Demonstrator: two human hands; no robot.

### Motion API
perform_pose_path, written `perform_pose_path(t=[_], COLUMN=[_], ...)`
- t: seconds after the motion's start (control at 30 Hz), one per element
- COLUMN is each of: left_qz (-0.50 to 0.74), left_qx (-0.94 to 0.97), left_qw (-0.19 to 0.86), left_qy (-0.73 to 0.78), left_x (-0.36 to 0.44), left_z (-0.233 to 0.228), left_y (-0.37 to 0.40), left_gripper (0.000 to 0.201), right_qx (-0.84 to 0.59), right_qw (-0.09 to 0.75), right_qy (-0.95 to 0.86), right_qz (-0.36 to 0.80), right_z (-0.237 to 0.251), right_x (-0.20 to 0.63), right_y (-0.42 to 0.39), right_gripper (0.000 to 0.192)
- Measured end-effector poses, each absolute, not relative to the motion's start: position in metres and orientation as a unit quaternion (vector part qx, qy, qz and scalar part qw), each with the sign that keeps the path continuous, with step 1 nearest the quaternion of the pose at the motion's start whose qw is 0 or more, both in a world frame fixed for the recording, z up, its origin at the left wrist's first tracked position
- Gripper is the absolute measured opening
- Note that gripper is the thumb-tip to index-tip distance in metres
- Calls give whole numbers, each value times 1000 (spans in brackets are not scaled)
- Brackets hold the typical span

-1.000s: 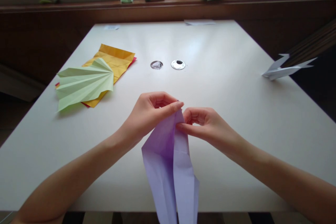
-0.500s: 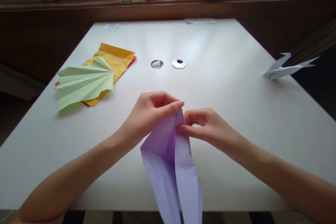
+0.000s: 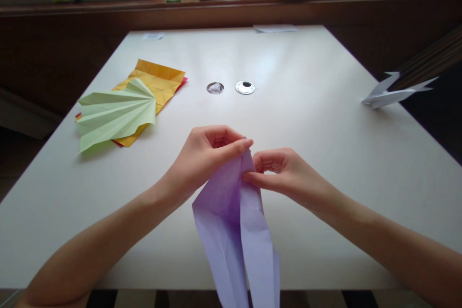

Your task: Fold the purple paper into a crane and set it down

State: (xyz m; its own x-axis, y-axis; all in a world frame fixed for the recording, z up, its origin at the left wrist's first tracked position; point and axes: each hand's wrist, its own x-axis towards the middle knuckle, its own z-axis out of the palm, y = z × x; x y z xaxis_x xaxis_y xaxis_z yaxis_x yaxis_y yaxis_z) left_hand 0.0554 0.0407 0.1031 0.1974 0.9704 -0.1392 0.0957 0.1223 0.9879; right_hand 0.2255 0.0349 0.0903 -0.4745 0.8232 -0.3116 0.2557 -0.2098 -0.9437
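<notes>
Barely shifted: our left hand [image 3: 205,154] and right hand [image 3: 281,173] pinch the purple paper's [image 3: 234,231] tip, steadying it above the desk [image 3: 325,120].

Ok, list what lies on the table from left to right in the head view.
Green pleated paper fan → yellow paper → left hand → purple folded paper → right hand → white paper bird.

Pleated fan [image 3: 115,113] lies on flat sheets [image 3: 159,82], left of table [image 3: 306,120].
</notes>
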Motion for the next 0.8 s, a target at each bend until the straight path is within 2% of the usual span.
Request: perform_pose_path(t=[0.8], left_qz=[374], left_qx=[529], left_qw=[560], left_qy=[517], left_x=[56], left_z=[115], left_y=[38], left_gripper=[15], right_qx=[-460], right_qw=[230], right_qy=[-593], right_qz=[620], right_z=[91], right_x=[226], right_y=[36], right_gripper=[15])
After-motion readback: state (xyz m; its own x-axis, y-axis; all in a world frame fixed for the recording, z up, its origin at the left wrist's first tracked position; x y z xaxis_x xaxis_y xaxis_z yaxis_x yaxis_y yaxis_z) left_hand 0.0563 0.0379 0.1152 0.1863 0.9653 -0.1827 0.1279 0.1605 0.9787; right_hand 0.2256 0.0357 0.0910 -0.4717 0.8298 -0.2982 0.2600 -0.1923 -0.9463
